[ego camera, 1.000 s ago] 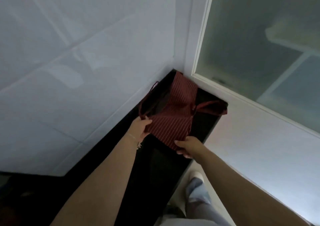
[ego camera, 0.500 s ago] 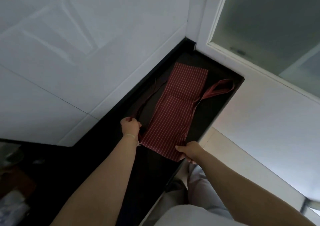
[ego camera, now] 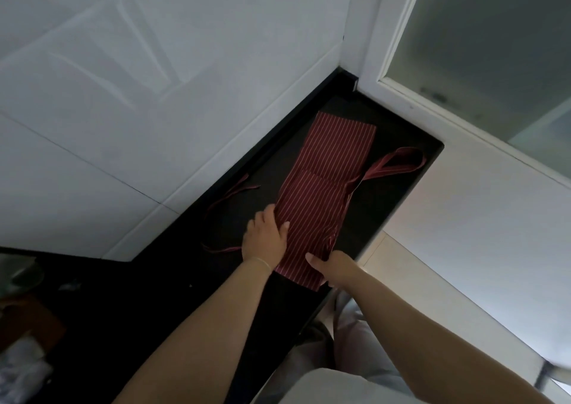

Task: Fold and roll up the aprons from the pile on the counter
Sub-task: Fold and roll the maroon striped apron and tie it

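One apron [ego camera: 324,193] now lies flat lengthwise on the table [ego camera: 386,205], lowered since a second ago. Left hand [ego camera: 265,238] presses flat on its edge; right hand [ego camera: 335,267] pinches the near corner. Ready for rolling.

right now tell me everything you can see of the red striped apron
The apron is dark red cloth with thin pale stripes, folded into a long narrow strip lying flat on the black counter, running away toward the corner. A strap loop trails to its right and thin ties to its left. The left hand rests on its near left edge; the right hand grips the near end.
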Demonstrator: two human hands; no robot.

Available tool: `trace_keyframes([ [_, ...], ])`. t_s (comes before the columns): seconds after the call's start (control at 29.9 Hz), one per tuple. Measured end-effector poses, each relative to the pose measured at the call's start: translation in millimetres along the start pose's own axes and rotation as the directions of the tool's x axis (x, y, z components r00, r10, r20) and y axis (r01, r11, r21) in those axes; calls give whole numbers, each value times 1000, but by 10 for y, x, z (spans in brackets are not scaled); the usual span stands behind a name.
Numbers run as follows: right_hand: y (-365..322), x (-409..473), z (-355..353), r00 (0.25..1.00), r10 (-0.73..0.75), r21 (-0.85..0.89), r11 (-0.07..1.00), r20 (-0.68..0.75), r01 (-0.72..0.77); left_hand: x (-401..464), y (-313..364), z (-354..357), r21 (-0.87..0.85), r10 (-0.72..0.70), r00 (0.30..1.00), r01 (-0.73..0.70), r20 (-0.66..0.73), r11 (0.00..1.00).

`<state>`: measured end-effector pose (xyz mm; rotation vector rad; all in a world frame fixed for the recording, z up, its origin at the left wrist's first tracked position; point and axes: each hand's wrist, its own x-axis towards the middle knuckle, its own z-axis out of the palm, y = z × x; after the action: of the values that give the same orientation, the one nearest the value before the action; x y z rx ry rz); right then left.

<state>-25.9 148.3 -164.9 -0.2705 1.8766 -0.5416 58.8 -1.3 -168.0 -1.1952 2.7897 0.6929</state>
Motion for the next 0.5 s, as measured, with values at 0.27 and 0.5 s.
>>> trace_keyframes([
  [0.27,93,38,-15,969,-193,-150,974,-153,170,108,-58,89,-169,-232,973,227,-10,959],
  [0.5,-23,85,-188,996,-35,164,986,79,22,74,56,198,154,-21,996,35,-91,987],
])
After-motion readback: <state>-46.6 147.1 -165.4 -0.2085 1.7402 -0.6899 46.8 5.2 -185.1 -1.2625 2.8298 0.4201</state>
